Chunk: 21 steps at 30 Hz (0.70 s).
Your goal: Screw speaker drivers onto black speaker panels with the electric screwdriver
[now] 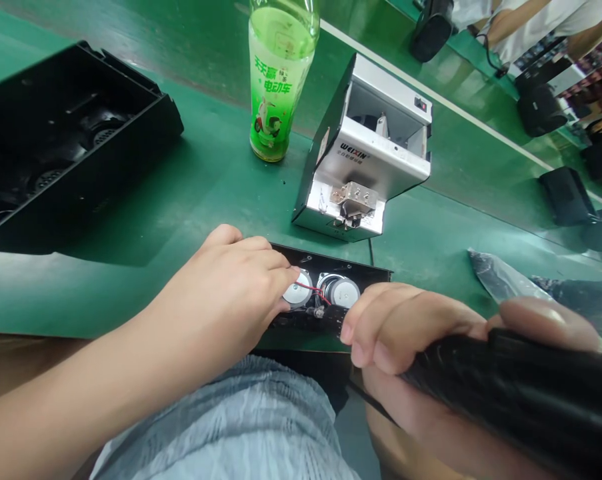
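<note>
Near the table's front edge lies a black speaker housing [368, 268], open side up. Two round speakers sit in it, a left one [301, 293] and a right one [345, 293], with silver magnets and red and black wires. My left hand [243, 283] reaches over the housing's left part, its fingers closed on the left speaker. My right hand [411, 333] is wrapped around a black electric screwdriver [525, 380]. The tool's front end points down into the housing beside the right speaker; its tip is hard to make out.
A silver WEIXIN screw feeder [381, 160] stands behind the housing. To its left is a green drink bottle [281, 80]. A large black casing [81, 147] lies at far left, a clear plastic bag [511, 280] at right. Another person's arm [515, 23] shows at the upper right.
</note>
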Each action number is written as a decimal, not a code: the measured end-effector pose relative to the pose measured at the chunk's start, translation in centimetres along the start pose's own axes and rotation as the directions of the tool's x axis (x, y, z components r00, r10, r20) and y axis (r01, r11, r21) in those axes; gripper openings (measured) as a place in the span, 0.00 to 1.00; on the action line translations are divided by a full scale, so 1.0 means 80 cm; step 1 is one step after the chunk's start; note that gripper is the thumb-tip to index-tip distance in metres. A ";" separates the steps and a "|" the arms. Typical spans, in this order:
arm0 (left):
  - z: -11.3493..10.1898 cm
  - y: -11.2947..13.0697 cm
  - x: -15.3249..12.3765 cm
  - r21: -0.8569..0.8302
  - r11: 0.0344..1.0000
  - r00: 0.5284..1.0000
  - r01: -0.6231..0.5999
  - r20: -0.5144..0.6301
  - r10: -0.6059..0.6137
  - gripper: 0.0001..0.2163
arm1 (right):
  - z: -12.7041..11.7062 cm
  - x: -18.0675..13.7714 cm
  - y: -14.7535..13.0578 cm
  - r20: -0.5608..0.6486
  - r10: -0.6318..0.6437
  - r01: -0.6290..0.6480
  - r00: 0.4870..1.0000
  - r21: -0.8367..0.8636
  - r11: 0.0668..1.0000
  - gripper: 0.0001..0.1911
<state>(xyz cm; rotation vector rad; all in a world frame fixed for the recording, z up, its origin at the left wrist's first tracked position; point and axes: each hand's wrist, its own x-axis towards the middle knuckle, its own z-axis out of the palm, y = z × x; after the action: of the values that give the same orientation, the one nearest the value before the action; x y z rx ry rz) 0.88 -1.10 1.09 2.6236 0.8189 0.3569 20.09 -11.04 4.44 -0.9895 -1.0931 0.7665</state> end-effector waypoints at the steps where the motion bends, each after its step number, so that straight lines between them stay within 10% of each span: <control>1: 0.000 0.000 0.000 0.004 1.000 1.000 0.000 0.003 0.000 0.06 | 0.002 -0.001 0.000 0.014 -0.015 0.015 1.000 -0.001 1.000 0.15; 21: 0.006 0.000 -0.013 0.064 0.997 0.998 -0.043 -0.050 0.046 0.09 | 0.010 -0.014 0.013 0.161 -0.025 0.019 0.987 0.041 0.999 0.15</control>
<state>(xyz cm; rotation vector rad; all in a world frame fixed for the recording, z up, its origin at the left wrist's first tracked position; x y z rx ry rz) 0.24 -1.81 0.55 2.7047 0.8019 0.4185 18.93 -11.46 3.20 -0.8922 -1.2221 0.8588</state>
